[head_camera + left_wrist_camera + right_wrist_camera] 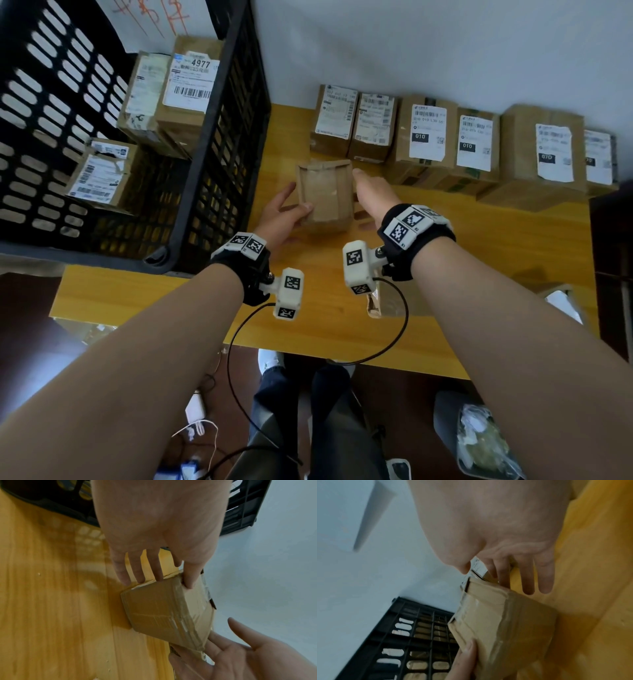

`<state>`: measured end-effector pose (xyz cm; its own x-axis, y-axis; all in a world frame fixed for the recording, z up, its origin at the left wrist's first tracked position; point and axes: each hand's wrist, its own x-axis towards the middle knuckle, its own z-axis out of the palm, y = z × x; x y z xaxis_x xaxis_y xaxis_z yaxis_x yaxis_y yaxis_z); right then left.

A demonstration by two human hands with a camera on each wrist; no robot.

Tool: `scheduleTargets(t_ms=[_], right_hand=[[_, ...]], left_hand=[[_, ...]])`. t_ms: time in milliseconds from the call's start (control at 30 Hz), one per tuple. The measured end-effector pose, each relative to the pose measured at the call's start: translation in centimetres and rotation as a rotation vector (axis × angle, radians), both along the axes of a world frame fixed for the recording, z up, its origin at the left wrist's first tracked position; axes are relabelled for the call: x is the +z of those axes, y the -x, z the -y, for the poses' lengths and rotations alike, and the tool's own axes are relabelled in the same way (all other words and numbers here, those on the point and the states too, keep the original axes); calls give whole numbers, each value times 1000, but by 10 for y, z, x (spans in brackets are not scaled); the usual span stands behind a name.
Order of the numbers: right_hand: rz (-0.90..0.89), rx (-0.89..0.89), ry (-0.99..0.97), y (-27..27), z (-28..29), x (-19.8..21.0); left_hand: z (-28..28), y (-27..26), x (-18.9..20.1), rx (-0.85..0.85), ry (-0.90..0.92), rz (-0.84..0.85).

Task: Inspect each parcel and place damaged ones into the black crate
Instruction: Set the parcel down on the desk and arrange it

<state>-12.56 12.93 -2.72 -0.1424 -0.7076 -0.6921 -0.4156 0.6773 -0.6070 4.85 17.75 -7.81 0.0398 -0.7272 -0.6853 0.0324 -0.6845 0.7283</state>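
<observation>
A brown taped parcel (325,198) (159,612) (501,626) with crumpled edges is held tilted over the yellow table (479,260), between both hands. My left hand (282,216) (154,534) grips its left side, thumb (467,655) on the upper face and fingers along the side. My right hand (371,197) (505,540) lies against its right side with straight fingers and the thumb apart. Close on the left stands the black crate (219,144) (240,513) (402,635), holding labelled parcels (188,89).
Several labelled parcels (428,137) stand in a row along the wall at the back of the table. A small torn parcel (380,301) lies near the front edge under my right wrist. Another one (561,301) lies at the right edge.
</observation>
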Motion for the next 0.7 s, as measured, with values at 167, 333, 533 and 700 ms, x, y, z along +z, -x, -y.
scheduleTargets(t_ms=[167, 333, 533, 700], right_hand=[[76, -88, -4, 0, -1, 11], [259, -247, 84, 6, -3, 9], [172, -116, 204, 10, -8, -2], [253, -199, 158, 9, -12, -1]], left_hand=[[13, 0, 17, 115, -28, -117], [22, 4, 27, 183, 35, -22], [21, 9, 23, 121, 158, 62], [18, 9, 19, 207, 38, -26]])
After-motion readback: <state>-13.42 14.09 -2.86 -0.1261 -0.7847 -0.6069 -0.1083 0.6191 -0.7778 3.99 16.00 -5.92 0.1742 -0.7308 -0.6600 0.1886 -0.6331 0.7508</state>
